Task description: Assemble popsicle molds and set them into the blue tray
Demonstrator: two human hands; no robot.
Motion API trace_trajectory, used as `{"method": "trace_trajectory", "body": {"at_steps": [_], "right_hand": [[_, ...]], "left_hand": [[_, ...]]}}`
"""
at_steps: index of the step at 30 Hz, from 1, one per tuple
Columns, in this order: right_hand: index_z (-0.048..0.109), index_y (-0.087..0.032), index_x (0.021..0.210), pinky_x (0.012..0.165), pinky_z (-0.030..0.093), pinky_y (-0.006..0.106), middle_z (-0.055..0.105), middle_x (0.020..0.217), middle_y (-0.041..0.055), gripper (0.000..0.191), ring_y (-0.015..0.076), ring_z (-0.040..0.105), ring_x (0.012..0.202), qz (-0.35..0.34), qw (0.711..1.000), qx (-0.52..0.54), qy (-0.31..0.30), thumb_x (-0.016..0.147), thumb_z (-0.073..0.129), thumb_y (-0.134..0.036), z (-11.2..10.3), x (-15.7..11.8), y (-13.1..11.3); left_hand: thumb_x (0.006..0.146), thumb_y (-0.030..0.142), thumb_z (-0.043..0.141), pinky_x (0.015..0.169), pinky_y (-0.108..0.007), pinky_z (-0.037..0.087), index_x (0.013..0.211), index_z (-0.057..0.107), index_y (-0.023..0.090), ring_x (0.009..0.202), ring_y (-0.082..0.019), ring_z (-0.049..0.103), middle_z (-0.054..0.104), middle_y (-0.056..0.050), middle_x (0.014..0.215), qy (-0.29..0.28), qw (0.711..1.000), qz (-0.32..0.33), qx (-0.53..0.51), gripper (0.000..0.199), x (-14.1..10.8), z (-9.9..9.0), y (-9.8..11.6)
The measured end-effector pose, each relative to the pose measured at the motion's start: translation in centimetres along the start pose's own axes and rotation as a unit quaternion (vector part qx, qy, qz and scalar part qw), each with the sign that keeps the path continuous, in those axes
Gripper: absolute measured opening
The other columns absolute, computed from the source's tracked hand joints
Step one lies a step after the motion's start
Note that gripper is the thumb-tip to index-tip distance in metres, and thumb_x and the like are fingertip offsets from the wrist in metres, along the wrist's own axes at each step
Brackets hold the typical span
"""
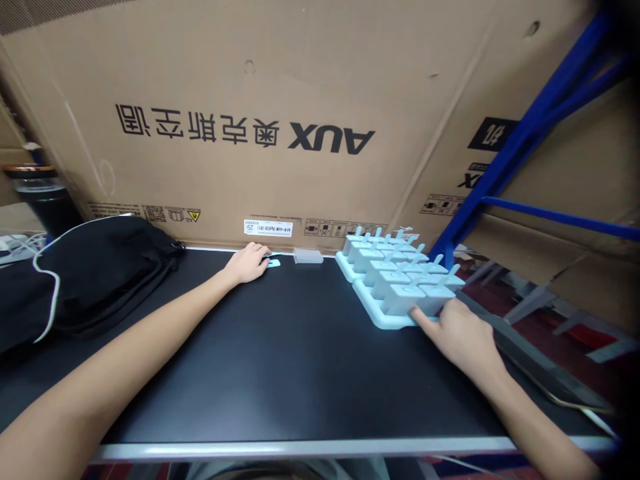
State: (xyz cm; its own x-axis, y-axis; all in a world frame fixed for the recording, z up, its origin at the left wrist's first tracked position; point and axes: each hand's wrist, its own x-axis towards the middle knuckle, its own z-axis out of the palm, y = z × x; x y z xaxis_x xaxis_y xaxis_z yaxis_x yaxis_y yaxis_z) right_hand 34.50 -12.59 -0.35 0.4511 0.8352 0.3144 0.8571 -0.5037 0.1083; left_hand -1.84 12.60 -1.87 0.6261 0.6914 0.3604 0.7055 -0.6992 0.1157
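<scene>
Two light blue popsicle molds (380, 319), lined up one behind the other, rest at the right of the black table. Each has several block-shaped cells with stick handles pointing up. My right hand (463, 333) grips the near right corner of the closer mold, thumb on its near side; the other fingers are mostly hidden. By the table's back edge, my left hand (247, 262) has its fingers curled over a small flat light blue plastic piece (273, 263), whose end sticks out at the right. A small clear plastic box (308, 256) lies just right of it.
Behind the table (290, 373) stands a big cardboard box (225, 173) with upside-down print. A black bag (115, 267), white cable (54, 287) and dark bottle (47, 200) occupy the left. Blue rack posts (520, 153) rise at right, near a dark flat device (540, 367).
</scene>
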Motion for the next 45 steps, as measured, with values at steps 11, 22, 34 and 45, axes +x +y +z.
{"method": "trace_trajectory", "body": {"at_steps": [11,22,34,45], "right_hand": [[0.054,-0.008,0.101,0.068,0.049,0.044,0.065,0.082,0.0226,0.059,0.0384,0.067,0.081,0.032,0.999,0.033,0.008,0.089,0.031,-0.061,-0.2,0.1,-0.5],[0.057,-0.028,0.096,0.091,0.044,0.051,0.064,0.095,0.0187,0.044,0.0419,0.060,0.106,0.135,0.925,0.301,0.187,0.082,0.034,-0.062,-5.8,-0.3,0.0],[0.044,-0.009,0.123,0.067,0.048,0.035,0.065,0.107,0.0202,0.061,0.0287,0.064,0.086,-0.253,0.944,0.161,-0.135,0.077,0.052,-0.050,-12.5,8.7,-18.0],[0.037,-0.011,0.143,0.079,0.048,0.044,0.061,0.122,0.0222,0.078,0.0356,0.062,0.103,-0.348,0.913,-0.028,-0.213,0.077,0.055,-0.049,-10.6,12.3,-27.2]], "left_hand": [[0.090,0.044,0.045,0.094,-0.041,0.045,0.111,0.057,0.022,0.115,-0.027,0.050,0.061,-0.008,0.117,-0.005,1.000,-0.005,-0.004,0.032,-0.1,0.0,0.0],[0.088,0.036,0.049,0.095,-0.040,0.046,0.102,0.062,0.021,0.110,-0.024,0.054,0.064,-0.006,0.108,0.025,0.992,-0.053,-0.112,0.024,0.4,1.0,-2.0],[0.078,0.029,0.066,0.097,-0.038,0.049,0.108,0.062,0.020,0.103,-0.022,0.064,0.068,-0.006,0.112,0.050,0.973,-0.074,-0.215,0.032,0.5,1.4,-3.2],[0.065,0.027,0.081,0.094,-0.039,0.050,0.112,0.053,0.015,0.105,-0.022,0.060,0.058,-0.010,0.112,0.074,0.952,-0.082,-0.286,0.056,0.5,1.3,-3.7]]}}
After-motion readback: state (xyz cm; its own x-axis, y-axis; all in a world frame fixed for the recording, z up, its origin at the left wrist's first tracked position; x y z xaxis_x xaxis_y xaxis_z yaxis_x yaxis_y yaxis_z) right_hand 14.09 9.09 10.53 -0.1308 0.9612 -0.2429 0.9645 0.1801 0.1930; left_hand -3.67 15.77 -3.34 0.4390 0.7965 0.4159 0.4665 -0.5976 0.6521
